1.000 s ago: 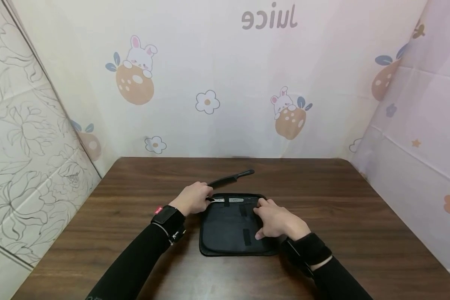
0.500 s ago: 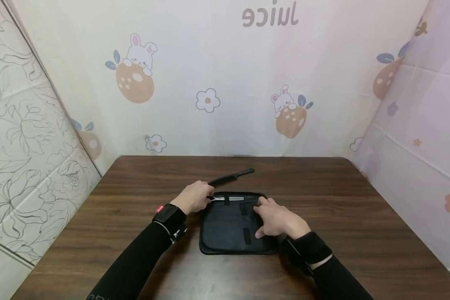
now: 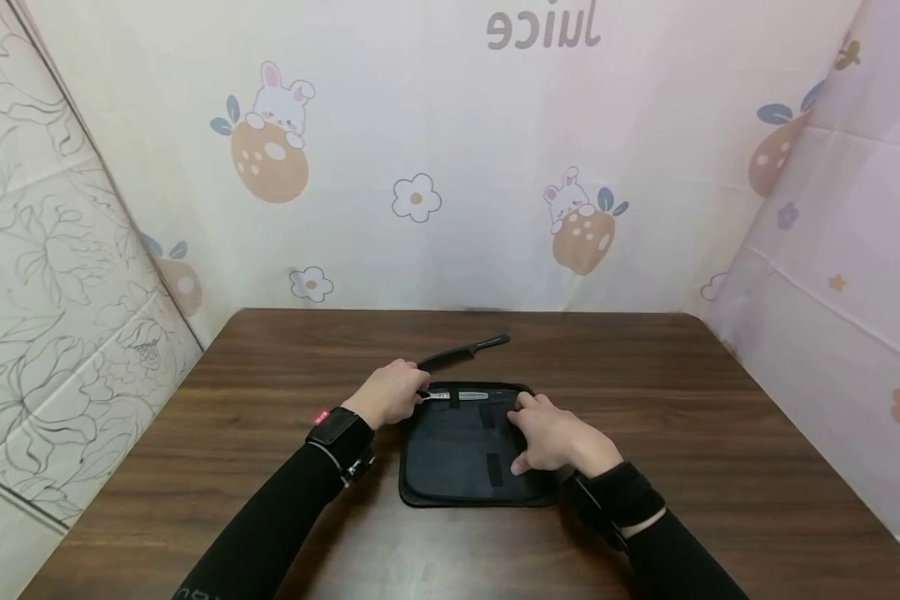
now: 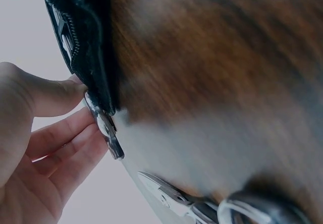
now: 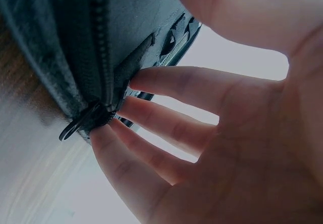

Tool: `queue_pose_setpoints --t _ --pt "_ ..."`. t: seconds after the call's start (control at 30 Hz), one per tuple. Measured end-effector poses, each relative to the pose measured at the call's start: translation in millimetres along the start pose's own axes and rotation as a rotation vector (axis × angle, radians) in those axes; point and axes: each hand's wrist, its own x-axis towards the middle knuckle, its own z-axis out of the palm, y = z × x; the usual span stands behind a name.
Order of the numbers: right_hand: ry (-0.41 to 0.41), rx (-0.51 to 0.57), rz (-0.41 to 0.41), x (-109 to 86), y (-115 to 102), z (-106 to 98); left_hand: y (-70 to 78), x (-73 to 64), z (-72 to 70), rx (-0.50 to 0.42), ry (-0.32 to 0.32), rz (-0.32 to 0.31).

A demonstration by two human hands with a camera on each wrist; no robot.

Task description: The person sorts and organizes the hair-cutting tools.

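A black zippered case [image 3: 450,467] lies flat on the table. Along its far edge a slim silver tool with a toothed blade [image 3: 471,396] passes under a black strap [image 3: 454,400]. My left hand [image 3: 390,394] pinches this tool's left end between thumb and fingers; the left wrist view shows its shiny metal end [image 4: 105,128] beside the case's zipper edge. My right hand [image 3: 558,437] rests at the case's right side, its fairly straight fingers [image 5: 176,90] touching the edge near a zipper pull [image 5: 75,125].
Behind the case a black comb [image 3: 450,358] lies on the brown wooden table [image 3: 682,400], partly behind my left hand. A pair of scissors [image 4: 174,199] on the table shows in the left wrist view. Printed curtains [image 3: 480,150] hang behind and beside the table.
The head view has tilted slightly, so everything sits a little higher. My left hand has shifted slightly to the right with the silver tool; my right hand stays on the case.
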Motion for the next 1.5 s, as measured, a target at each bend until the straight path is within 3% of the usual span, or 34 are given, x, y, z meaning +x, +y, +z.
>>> queue_pose_setpoints --t 0.3,1.5 --pt "0.008 0.004 0.012 1.1 1.4 4.3 2.3 -2.0 -4.3 -0.014 0.006 0.020" --pt "0.013 0.007 -0.001 2.0 1.5 2.9 6.7 3.8 -5.0 0.014 -0.065 -0.013"
